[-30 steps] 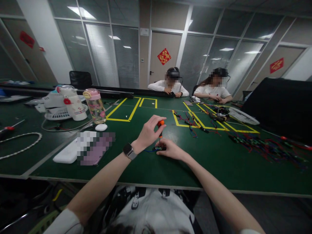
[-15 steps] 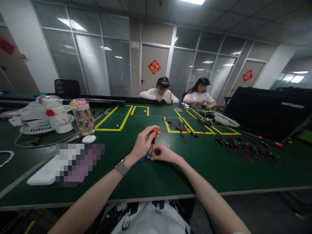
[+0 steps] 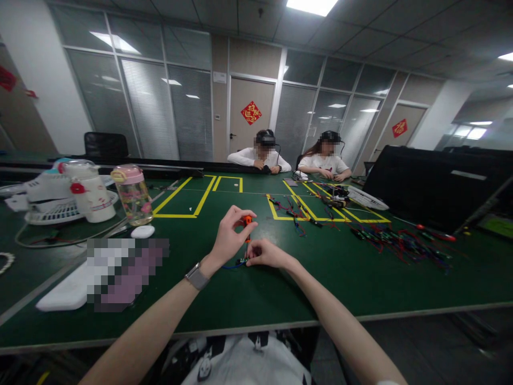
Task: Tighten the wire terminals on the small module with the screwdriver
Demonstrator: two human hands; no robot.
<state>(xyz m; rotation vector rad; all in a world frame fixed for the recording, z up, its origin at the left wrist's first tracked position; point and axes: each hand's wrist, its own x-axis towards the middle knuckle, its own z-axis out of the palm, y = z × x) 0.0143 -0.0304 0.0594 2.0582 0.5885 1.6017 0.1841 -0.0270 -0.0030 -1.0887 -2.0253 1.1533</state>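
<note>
My left hand [image 3: 229,234], with a watch on its wrist, holds an upright screwdriver [image 3: 248,220] with an orange and black handle between thumb and fingers. The shaft points down at a small circuit board [image 3: 242,262] on the green table. Pinched fingers of my right hand [image 3: 267,254] grip the board's right side and hide part of it. A blue wire [image 3: 230,267] runs out from the board to the left. The screwdriver's tip is too small to make out against the board.
Wired boards [image 3: 396,240] lie heaped on the right, more wires [image 3: 294,208] among the yellow tape outlines. A black monitor [image 3: 436,187] stands far right. Left are a pink-lidded bottle [image 3: 134,195], a white jug [image 3: 90,192] and blurred flat items [image 3: 132,272]. Two people [image 3: 260,152] sit opposite.
The fingers of my left hand have shifted around the screwdriver handle, and more of its lower part shows. My right hand stays at the board. The whole view has shifted slightly.
</note>
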